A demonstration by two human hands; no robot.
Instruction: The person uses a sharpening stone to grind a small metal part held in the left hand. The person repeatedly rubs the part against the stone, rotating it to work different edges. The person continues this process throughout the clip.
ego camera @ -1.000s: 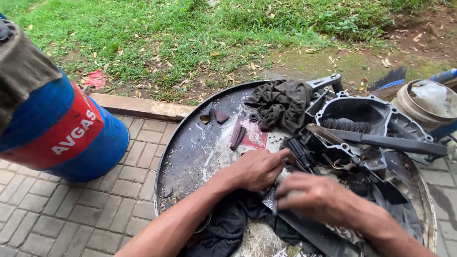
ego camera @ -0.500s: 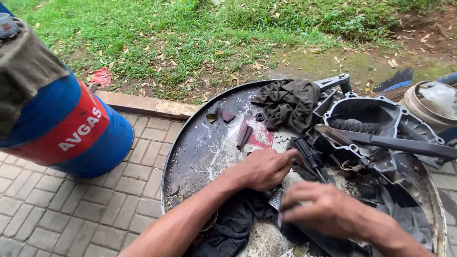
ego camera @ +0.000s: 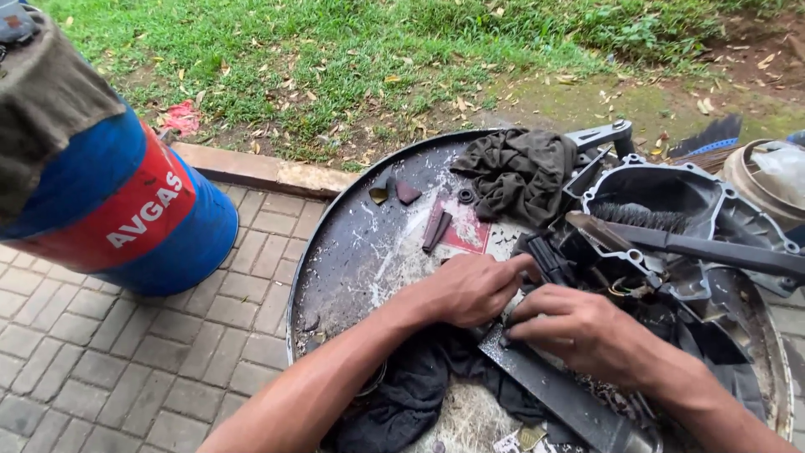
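Observation:
My left hand [ego camera: 474, 288] rests on a round, dirty metal tray [ego camera: 352, 252], fingers curled against a small black part [ego camera: 549, 260] at its tips. My right hand [ego camera: 587, 331] sits just beside it, fingers closed over the end of a long flat dark metal blade [ego camera: 558, 390] that runs toward the tray's near edge. The two hands almost touch. A dark rag [ego camera: 419, 390] lies under my left wrist. What exactly the fingers pinch is hidden.
A grey crumpled cloth [ego camera: 520, 172] lies at the tray's far side. A metal engine cover [ego camera: 671, 197] with a black brush [ego camera: 696, 247] across it sits at right. A blue and red drum [ego camera: 117, 201] stands at left on paving. Grass lies beyond.
My right hand has moved left toward my left hand, and both now meet over the black part and the blade's end. The view has shifted slightly.

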